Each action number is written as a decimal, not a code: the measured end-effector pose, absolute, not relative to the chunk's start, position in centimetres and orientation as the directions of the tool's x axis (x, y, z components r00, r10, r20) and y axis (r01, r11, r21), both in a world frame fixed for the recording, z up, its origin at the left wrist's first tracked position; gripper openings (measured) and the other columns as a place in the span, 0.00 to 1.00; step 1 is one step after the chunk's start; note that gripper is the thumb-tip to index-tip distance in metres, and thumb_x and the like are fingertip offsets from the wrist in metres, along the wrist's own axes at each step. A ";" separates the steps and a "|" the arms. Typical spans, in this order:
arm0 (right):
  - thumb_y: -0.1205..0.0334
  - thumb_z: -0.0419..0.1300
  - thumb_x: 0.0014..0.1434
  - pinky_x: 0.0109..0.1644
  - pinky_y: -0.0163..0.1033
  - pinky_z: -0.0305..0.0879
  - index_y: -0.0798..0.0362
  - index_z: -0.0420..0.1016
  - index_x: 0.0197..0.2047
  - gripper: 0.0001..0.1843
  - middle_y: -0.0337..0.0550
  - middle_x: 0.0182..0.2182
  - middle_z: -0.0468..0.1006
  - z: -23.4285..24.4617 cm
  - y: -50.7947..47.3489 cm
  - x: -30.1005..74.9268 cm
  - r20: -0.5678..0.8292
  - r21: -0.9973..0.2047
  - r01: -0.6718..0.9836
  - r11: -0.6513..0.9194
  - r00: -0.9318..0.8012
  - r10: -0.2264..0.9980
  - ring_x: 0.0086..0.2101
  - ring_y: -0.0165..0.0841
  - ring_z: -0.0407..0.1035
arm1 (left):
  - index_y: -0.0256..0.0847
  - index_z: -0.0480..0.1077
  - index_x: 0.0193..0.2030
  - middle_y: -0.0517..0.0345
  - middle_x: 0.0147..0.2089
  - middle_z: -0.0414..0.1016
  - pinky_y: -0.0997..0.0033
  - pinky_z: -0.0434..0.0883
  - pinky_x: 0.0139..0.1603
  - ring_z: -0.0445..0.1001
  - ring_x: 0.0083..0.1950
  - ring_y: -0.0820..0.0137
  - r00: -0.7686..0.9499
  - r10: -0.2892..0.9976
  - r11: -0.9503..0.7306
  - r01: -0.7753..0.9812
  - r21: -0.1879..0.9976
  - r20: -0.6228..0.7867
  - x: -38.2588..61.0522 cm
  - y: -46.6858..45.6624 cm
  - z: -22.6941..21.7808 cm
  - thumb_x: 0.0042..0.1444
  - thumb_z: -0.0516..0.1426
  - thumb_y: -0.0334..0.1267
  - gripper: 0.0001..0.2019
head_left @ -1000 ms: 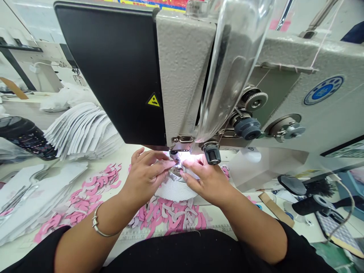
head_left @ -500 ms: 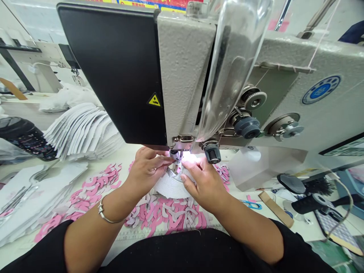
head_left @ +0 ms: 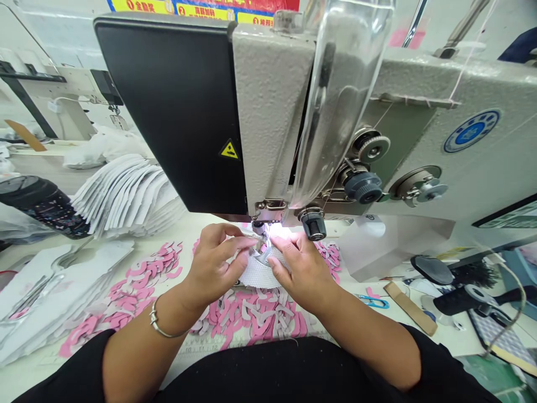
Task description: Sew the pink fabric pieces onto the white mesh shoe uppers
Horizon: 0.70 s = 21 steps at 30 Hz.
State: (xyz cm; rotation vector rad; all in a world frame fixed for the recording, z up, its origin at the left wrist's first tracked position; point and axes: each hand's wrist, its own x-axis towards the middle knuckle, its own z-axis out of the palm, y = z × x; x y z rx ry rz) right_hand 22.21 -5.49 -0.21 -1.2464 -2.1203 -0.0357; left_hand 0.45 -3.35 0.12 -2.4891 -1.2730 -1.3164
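Note:
A white textured fabric piece with a curved, grey-lined cut-out sits under the lit needle area of a sewing machine. At its left edge is my left hand, thumb and index finger bent in a pinch by the cut-out; the exact grip is partly hidden. My right hand grips the right side of the piece, its thumb lying on top near the cut-out. The presser foot stands just beyond my fingertips, and bright light washes out the detail there.
Pink and white curved scraps cover the table around the work. At left are a fanned stack of white pieces, flat white pieces and a dark patterned cylinder. A blue clip-like tool and black thread spool lie right.
My left hand has drawn slightly back from the needle, its fingers more apart. The fabric piece has shifted a little, while my right hand stays nearly in place.

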 end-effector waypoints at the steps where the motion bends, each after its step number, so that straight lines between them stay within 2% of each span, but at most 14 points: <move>1: 0.53 0.55 0.66 0.49 0.50 0.74 0.54 0.72 0.60 0.23 0.53 0.44 0.68 -0.2 -5.5 22.2 0.555 -0.302 0.782 0.545 -0.320 0.768 0.44 0.41 0.69 | 0.46 0.78 0.46 0.51 0.48 0.69 0.54 0.67 0.57 0.70 0.51 0.62 0.337 0.637 -0.663 0.699 0.270 0.693 0.4 -3.5 0.2 0.60 0.57 0.36 0.11; 4: 0.53 0.55 0.66 0.50 0.50 0.73 0.54 0.71 0.61 0.24 0.53 0.45 0.68 -0.1 -5.4 22.2 0.551 -0.317 0.775 0.547 -0.319 0.771 0.45 0.41 0.69 | 0.48 0.78 0.50 0.51 0.48 0.69 0.49 0.62 0.59 0.68 0.52 0.59 0.435 0.677 -0.643 0.742 0.190 0.593 0.1 -3.7 0.5 0.62 0.56 0.40 0.13; 10: 0.53 0.55 0.67 0.51 0.49 0.72 0.52 0.71 0.61 0.23 0.52 0.46 0.69 0.2 -5.5 22.4 0.506 -0.328 0.783 0.528 -0.326 0.799 0.46 0.40 0.68 | 0.48 0.76 0.52 0.49 0.50 0.66 0.45 0.57 0.62 0.63 0.56 0.55 0.480 0.733 -0.609 0.779 0.151 0.482 -0.3 -3.7 1.7 0.62 0.55 0.43 0.14; 17: 0.54 0.55 0.67 0.53 0.49 0.71 0.53 0.71 0.62 0.23 0.52 0.47 0.69 0.5 -5.7 22.2 0.493 -0.341 0.783 0.520 -0.322 0.808 0.47 0.41 0.68 | 0.45 0.75 0.47 0.48 0.51 0.65 0.44 0.58 0.61 0.62 0.56 0.55 0.486 0.759 -0.596 0.786 0.165 0.433 -0.4 -3.7 2.4 0.64 0.52 0.45 0.13; 21: 0.52 0.55 0.67 0.52 0.47 0.70 0.49 0.69 0.63 0.23 0.50 0.48 0.69 0.9 -5.4 23.1 0.477 -0.367 0.754 0.545 -0.351 0.806 0.47 0.39 0.69 | 0.44 0.75 0.44 0.49 0.51 0.68 0.47 0.60 0.61 0.64 0.57 0.54 0.483 0.784 -0.587 0.781 0.214 0.390 -0.5 -3.3 2.9 0.63 0.53 0.48 0.14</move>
